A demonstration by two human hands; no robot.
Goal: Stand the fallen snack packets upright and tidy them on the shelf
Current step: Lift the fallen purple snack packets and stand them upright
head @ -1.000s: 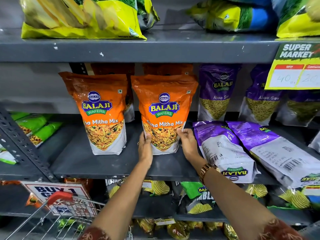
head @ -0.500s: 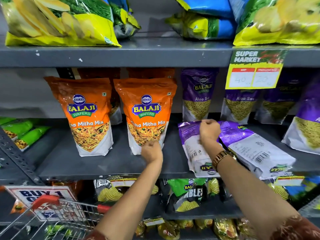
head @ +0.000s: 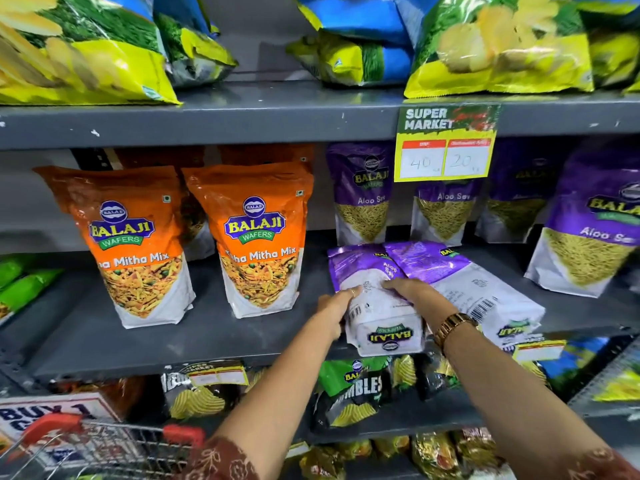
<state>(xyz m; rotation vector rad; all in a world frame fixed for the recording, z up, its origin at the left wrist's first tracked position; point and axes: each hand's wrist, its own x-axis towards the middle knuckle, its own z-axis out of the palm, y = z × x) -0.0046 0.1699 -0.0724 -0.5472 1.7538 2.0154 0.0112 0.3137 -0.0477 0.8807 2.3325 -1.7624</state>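
Note:
Two purple Aloo Sev packets lie flat on the grey middle shelf [head: 207, 341]. My left hand [head: 334, 306] grips the left side of the nearer fallen packet [head: 377, 317]. My right hand [head: 412, 292] rests on its right side, fingers over the top face. A second fallen packet [head: 485, 292] lies beside it to the right, partly under my right wrist. Two orange Mitha Mix packets [head: 131, 244] [head: 259, 237] stand upright to the left. Upright purple packets [head: 362, 192] line the back.
A price tag [head: 446, 143] hangs from the upper shelf edge. Yellow and blue chip bags [head: 491, 50] sit on the top shelf. Green packets [head: 24, 289] lie at the far left. A wire basket with red handles [head: 114, 441] is at bottom left. Dark chip bags [head: 353, 393] fill the lower shelf.
Both hands left the right orange packet, which now stands upright, and moved right onto the nearer fallen purple packet. The view has shifted to the right.

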